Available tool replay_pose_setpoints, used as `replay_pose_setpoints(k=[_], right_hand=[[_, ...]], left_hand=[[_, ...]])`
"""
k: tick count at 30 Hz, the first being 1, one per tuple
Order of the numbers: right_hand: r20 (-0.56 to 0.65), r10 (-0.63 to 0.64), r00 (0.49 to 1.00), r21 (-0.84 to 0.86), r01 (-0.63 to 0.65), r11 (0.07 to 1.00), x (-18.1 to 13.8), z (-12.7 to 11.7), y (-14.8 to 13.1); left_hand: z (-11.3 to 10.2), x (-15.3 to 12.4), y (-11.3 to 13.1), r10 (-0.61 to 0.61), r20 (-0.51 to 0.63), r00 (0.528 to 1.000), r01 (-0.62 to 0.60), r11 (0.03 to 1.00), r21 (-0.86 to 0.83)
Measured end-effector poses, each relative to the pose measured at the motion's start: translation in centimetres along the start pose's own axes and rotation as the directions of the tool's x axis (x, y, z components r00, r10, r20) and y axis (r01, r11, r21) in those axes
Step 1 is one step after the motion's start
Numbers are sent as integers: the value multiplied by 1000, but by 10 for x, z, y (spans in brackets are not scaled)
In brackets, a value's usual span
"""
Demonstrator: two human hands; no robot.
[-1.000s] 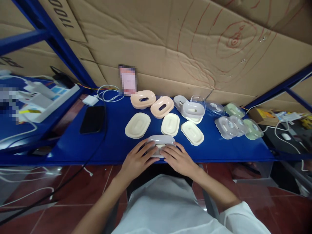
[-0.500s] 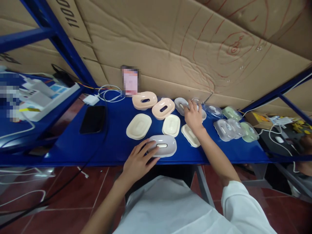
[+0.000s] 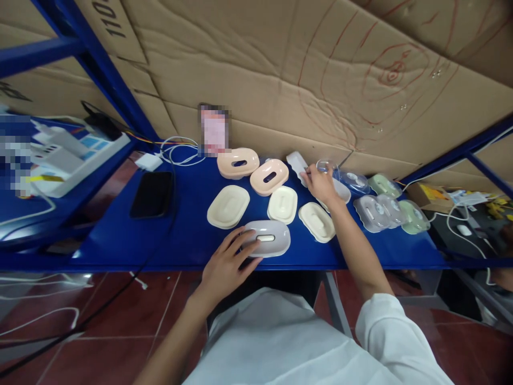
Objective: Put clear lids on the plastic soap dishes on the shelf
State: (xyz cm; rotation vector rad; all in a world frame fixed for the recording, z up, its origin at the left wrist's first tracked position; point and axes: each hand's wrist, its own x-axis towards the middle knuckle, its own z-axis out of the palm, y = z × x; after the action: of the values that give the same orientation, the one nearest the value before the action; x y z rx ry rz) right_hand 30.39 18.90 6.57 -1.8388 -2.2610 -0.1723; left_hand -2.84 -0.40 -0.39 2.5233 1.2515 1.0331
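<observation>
My left hand [image 3: 230, 262] is at the table's front edge, its fingers over the left end of a grey oval soap dish [image 3: 276, 246] with a slot in the middle and its thumb along the near rim. At the back, my right hand [image 3: 320, 184] pinches the edge of another grey soap dish [image 3: 296, 163], which is tilted up. Another grey piece [image 3: 342, 192] lies partly hidden under that hand, and a clear lid [image 3: 326, 164] is just behind it. Between my hands are a small cream tray [image 3: 282, 206] and a longer cream tray [image 3: 316, 222].
Two peach soap dishes [image 3: 269, 177] and a large cream tray [image 3: 228, 206] are left of centre. Lidded grey dishes [image 3: 371, 214] and green dishes [image 3: 414, 218] stand at right. A black phone [image 3: 151, 195] and a white charger [image 3: 148, 161] lie left; cardboard [image 3: 248, 69] rises behind.
My right hand has shifted slightly right, and the grey dish at its fingers has tipped up. The longer cream tray shows more fully. My left hand stays put on its dish.
</observation>
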Motion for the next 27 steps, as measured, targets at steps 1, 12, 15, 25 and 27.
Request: replay_pose_setpoints(k=[1,12,15,25,27], right_hand=[[21,-28,999,-10,28,1000,-1,0,0],[-9,-128,992,-43,128,991,-17,1,-19],[-26,-350,937,-7,349,937,-19,6,-44],[-120,-424,898,18,428,903,-13,13,-57],[-176,-379,908,-37,379,925,-28,8,-54]], left_hand=[[0,0,0,-3,0,1000,3,1000,-1],[0,2,2,-17,3,1000,17,1000,9],[2,3,3,-22,-18,1000,22,1000,22],[2,3,2,4,-73,997,-1,999,34],[2,2,2,2,-74,997,0,999,33]])
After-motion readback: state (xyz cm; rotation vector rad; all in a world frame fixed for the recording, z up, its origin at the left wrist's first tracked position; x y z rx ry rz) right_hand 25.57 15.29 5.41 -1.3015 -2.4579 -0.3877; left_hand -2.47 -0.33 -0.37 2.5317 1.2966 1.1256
